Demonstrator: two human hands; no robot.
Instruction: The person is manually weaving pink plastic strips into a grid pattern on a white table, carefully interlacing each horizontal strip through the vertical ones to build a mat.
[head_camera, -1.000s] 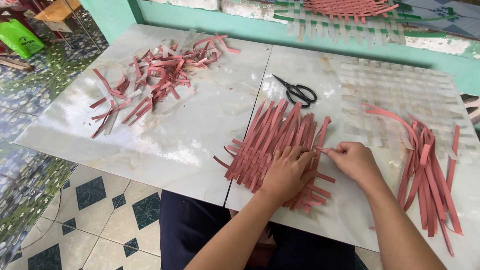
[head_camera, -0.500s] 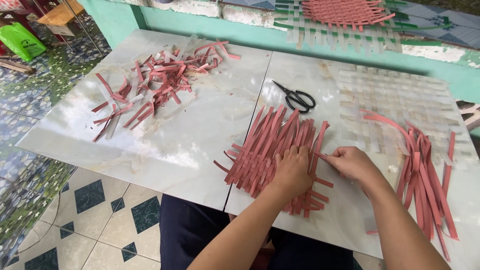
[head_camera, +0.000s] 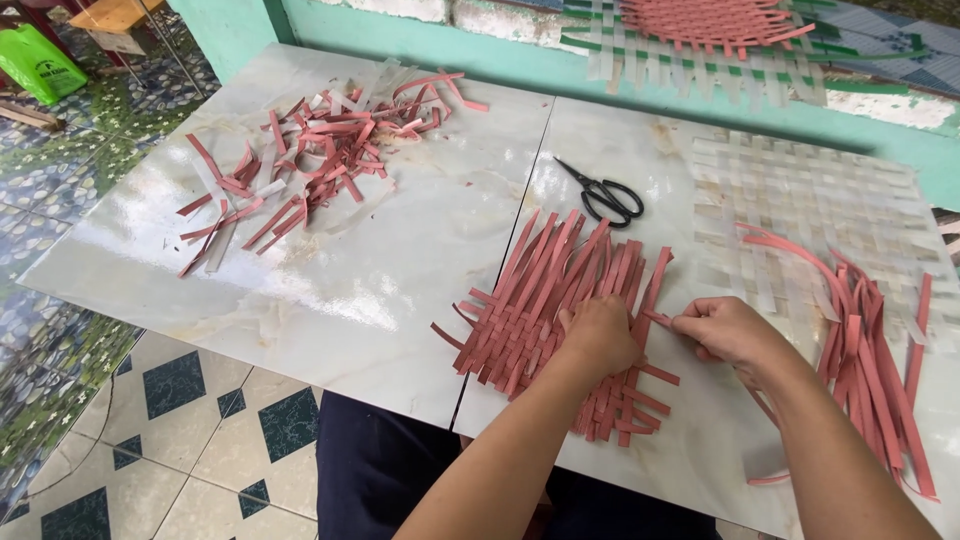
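Desk (head_camera: 400, 280): pale marbled top of two slabs, glossy; carries everything listed below.

Clear woven mat (head_camera: 800, 200): translucent strips interlaced, flat at the far right of the desk, well apart from both hands.

Red woven mat (head_camera: 540, 300): red strips interlaced at a slant, lying at the near edge directly in front of the person; loose ends fan out toward the scissors, unwoven as yet.

Long red strips (head_camera: 870, 350): a curved bundle at the right edge, just beside the right forearm, seemingly kept within easy reach as stock.

Offcut heap (head_camera: 310, 150): short red and clear scraps piled at the far left, apart from the working area.

Left hand (head_camera: 600, 335): palm down, fingers curled, pressing on the right part of the red woven mat; it appears to pin the weave so the strips do not shift.

Right hand (head_camera: 725, 330): closed in a pinch on the end of a single red strip (head_camera: 660, 320) at the mat's right edge, just beside the left hand.

Scissors (head_camera: 605, 195): black-handled, blades shut, lying beyond the red woven mat, untouched.
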